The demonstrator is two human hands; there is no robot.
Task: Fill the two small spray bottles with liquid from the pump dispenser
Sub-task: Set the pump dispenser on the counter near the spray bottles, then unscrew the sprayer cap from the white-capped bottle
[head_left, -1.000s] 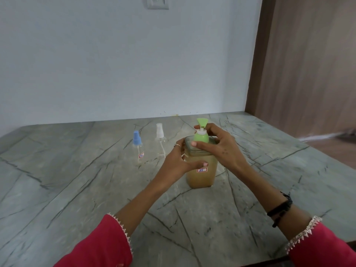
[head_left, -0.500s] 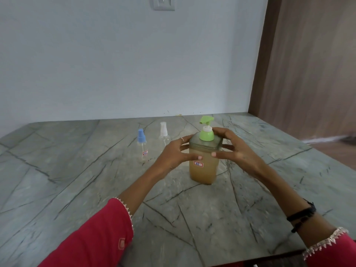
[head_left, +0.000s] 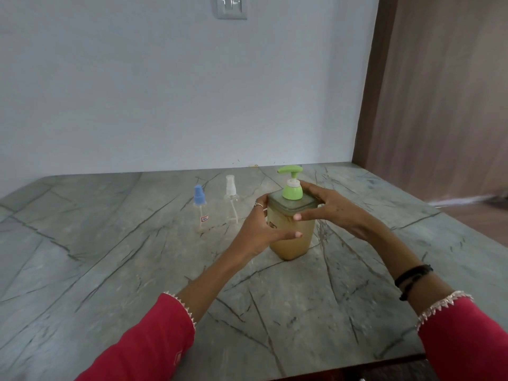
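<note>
The pump dispenser is a square clear jar of amber liquid with a grey-green lid and a green pump head, standing mid-counter. My left hand grips the jar's left side, thumb across its front. My right hand holds the lid's right edge, thumb on the front rim and fingers behind. To the left stand two small clear spray bottles, upright and apart from the hands: one with a blue cap, one with a white cap.
Everything stands on a grey veined stone counter that meets a white wall behind. A brown wooden panel rises at the right. The counter's front edge runs along the bottom right, with dark floor beyond.
My right hand came off the pump collar and moved down to the lid's edge. The pump nozzle now points left instead of away. My left thumb slid lower on the jar.
</note>
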